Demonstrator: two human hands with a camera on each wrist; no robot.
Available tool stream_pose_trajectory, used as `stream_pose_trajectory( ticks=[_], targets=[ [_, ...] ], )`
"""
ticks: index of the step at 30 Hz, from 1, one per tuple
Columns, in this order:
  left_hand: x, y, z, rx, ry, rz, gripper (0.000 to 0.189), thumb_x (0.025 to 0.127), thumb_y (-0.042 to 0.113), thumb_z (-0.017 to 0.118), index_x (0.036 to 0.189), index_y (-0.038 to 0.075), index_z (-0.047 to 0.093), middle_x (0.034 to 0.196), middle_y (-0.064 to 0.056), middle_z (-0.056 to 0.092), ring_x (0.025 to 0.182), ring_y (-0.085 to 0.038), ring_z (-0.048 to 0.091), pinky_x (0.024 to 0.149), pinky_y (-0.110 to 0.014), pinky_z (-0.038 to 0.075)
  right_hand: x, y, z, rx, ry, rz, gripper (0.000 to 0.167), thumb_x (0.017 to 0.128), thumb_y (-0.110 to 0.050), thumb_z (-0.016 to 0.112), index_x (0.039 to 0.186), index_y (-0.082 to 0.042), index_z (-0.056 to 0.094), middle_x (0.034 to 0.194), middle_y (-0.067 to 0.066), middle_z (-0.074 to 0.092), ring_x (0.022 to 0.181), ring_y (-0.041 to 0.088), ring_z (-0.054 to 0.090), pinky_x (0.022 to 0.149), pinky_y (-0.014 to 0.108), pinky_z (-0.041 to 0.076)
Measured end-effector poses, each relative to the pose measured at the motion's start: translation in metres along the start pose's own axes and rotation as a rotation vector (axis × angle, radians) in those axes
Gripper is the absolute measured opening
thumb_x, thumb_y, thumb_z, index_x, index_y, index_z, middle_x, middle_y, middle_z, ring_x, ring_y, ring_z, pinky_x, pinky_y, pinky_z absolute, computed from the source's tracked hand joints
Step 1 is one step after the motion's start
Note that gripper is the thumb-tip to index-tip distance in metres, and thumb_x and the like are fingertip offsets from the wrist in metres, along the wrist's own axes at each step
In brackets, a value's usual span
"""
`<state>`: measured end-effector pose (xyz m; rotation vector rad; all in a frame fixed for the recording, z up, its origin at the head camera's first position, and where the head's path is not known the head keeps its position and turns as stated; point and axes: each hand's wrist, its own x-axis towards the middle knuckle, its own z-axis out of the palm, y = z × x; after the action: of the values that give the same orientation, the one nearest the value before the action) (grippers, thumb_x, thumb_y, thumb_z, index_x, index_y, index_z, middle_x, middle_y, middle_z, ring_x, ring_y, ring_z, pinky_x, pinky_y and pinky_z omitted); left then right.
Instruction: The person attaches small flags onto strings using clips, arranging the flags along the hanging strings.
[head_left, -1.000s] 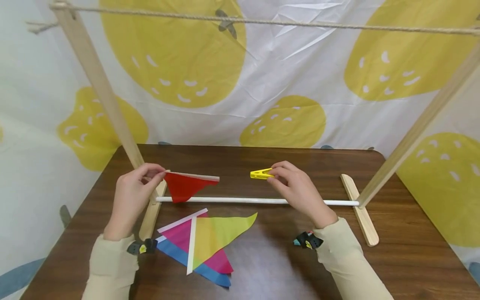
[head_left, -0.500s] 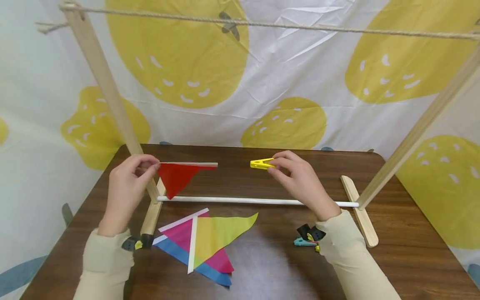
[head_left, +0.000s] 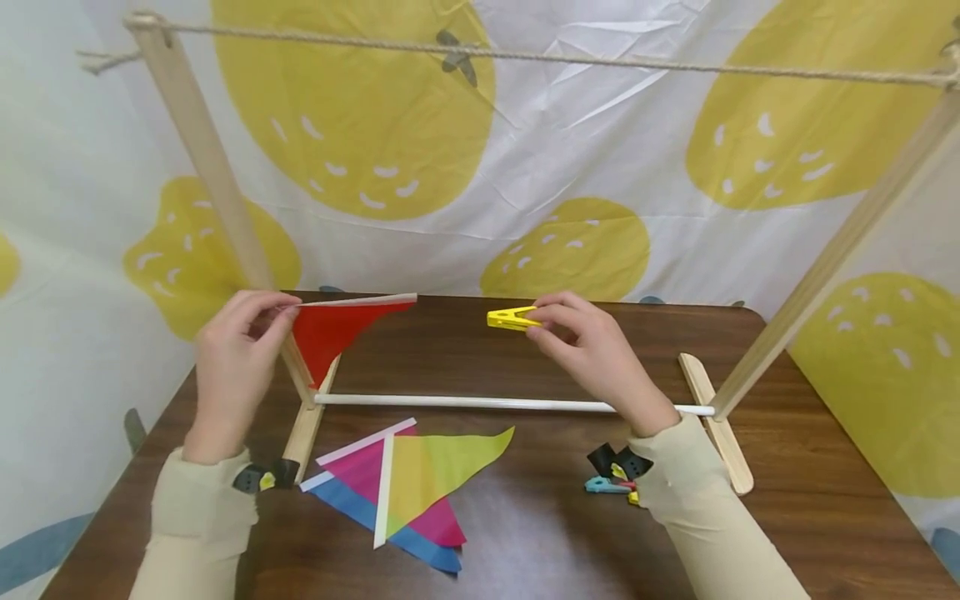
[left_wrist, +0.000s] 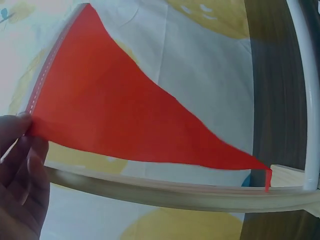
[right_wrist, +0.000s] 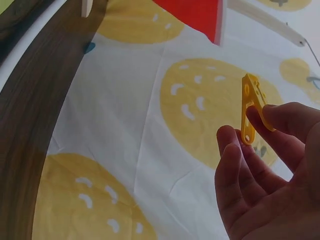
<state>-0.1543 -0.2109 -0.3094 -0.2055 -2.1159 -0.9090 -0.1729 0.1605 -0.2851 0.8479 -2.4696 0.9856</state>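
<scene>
My left hand (head_left: 243,354) pinches one end of the white top band of a red triangular pennant (head_left: 324,329). The pennant hangs point down in front of the left wooden post; the left wrist view shows its full red face (left_wrist: 115,110). My right hand (head_left: 588,350) holds a yellow clothespin (head_left: 512,318) between thumb and fingers, its nose towards the pennant. In the right wrist view the clothespin (right_wrist: 248,107) has its legs between my thumb and fingers. A twine line (head_left: 555,58) is stretched between the posts, well above both hands.
A yellow pennant (head_left: 435,471) lies over a magenta one (head_left: 360,467) and a blue one (head_left: 423,547) on the brown table (head_left: 540,550). A teal clothespin (head_left: 603,485) and other small clips lie by my right cuff. A white rod (head_left: 465,402) joins the feet of the wooden posts (head_left: 832,250).
My left hand has moved up and to the left with the red pennant, whose band now tilts up at its right end. The right hand has risen slightly with the clothespin.
</scene>
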Motion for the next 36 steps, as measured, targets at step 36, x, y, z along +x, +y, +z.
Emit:
stream_pose_trajectory(
  ticks=[36],
  targets=[
    [0.051,0.023,-0.012,-0.021,0.188,0.031,0.015,0.083,0.017,0.062,0.09,0.006,0.068,0.088,-0.003,0.06,0.085,-0.013,0.05,0.064,-0.013,0.036,0.049,-0.038,-0.021,-0.217,-0.032,-0.3,0.014,0.081,-0.023,0.065,0.09,-0.013,0.066,0.095,-0.007,0.053,0.073,0.005,0.048,0.062,0.02,0.041]
  ],
)
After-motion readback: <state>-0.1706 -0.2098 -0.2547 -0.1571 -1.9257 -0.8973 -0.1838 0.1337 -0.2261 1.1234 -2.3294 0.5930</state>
